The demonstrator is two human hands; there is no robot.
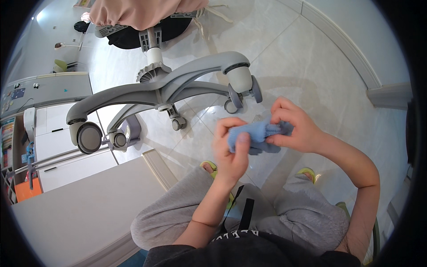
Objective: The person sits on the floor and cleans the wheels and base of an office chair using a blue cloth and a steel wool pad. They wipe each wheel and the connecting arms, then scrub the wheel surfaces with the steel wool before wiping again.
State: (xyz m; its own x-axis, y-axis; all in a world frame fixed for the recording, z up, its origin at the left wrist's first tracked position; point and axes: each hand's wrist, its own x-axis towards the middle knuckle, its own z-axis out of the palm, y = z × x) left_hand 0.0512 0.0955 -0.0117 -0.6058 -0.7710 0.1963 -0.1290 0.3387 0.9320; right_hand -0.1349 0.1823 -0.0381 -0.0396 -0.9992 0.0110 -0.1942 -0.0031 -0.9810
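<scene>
A light blue cloth (253, 133), folded or bunched up, is stretched between my two hands above the floor. My left hand (233, 149) is closed around its left part, the thumb lying on top. At the right end, the fingertips of my right hand (291, 127) pinch the cloth; this end is slightly blurred. Beyond my hands is the grey five-armed-looking base (162, 89) of a swivel chair. Its nearest caster to my hands, a grey and white one (243, 86), is just up and left of my right hand, apart from it.
The chair's underside faces me, and a pink cover (142, 11) hangs over its seat. A large caster (89, 137) points left. White drawers (66, 151) and a low pale panel (93, 187) stand on my left. Pale tiles (284, 58) reach a wall on the right.
</scene>
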